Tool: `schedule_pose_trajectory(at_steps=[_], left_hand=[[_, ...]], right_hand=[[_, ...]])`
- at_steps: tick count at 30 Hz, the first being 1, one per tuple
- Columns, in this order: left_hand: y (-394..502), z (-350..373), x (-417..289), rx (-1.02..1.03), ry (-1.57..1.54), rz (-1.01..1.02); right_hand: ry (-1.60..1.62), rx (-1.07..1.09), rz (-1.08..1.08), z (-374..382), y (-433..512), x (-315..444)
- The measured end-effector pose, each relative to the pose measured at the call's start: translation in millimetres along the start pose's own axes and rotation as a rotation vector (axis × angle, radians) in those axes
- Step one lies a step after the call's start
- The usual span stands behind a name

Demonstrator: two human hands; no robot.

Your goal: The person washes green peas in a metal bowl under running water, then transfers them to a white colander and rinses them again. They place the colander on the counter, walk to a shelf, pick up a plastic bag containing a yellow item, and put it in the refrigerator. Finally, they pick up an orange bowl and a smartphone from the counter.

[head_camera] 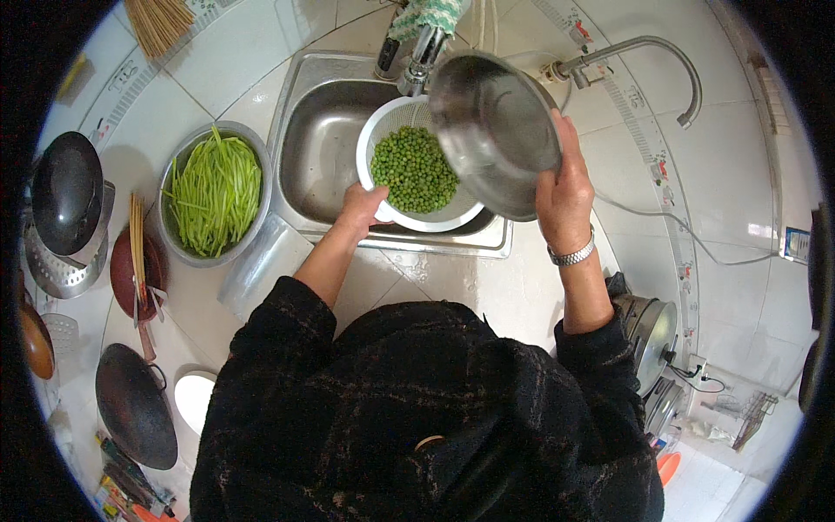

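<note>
Over the right part of a steel sink (pixel 319 153), my left hand (pixel 365 207) grips the near left rim of a white mesh colander (pixel 364 140). Green peas (pixel 415 171) lie in a heap inside it. My right hand (pixel 566 186), with a metal watch at the wrist, holds a steel basin (pixel 502 130) by its right side. The basin is tilted and covers the right part of the colander; whether the two touch I cannot tell. Left of the sink stands a metal bowl (pixel 167 241) with green vegetable strips (pixel 215 192) in it.
A faucet (pixel 425 55) wrapped in patterned cloth rises behind the sink, and a curved metal spout (pixel 659 42) juts from the right wall. Chopsticks (pixel 137 235), a dark wok (pixel 134 404) and a black pan or lid (pixel 67 192) are on the left. Lidded pots (pixel 652 326) stand at the right.
</note>
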State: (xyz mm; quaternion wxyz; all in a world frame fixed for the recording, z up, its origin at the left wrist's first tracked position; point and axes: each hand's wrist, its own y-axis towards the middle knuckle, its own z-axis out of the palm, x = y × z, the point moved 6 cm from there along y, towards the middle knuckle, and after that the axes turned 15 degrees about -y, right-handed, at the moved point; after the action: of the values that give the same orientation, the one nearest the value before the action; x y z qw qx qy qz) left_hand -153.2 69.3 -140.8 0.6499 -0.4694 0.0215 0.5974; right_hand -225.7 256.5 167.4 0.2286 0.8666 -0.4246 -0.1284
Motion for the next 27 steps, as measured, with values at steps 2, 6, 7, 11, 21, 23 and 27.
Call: schedule_pose_trajectory(at_steps=[2,6,7,11,21,23,27], left_hand=[[-0.9,-2.3,0.1,-0.007,0.0,-0.017],[-5.1,-5.7,-2.7,-0.023,-0.012,-0.013],[-6.4,-6.8,-2.6,-0.038,-0.024,-0.024],[-13.2,-9.0,-8.1,-0.011,-0.015,0.006],[-14.9,-30.6,-18.7,-0.038,-0.045,0.027],[-16.3,-34.8,-20.3,-0.077,-0.035,0.029],[-20.0,-39.2,-22.8,-0.145,0.039,0.047]], right_hand=[[0.16,0.014,0.076,-0.3,-1.7,-6.3],[0.197,0.129,0.269,-0.4,-7.4,-25.7],[0.216,0.181,0.365,0.7,-11.3,-35.1],[0.341,0.139,0.466,2.1,-22.5,-59.7],[1.069,0.079,0.886,39.9,-85.3,-103.2],[1.118,0.077,1.015,49.2,-102.6,-107.4],[1.261,0.047,1.238,75.7,-144.6,-112.8]])
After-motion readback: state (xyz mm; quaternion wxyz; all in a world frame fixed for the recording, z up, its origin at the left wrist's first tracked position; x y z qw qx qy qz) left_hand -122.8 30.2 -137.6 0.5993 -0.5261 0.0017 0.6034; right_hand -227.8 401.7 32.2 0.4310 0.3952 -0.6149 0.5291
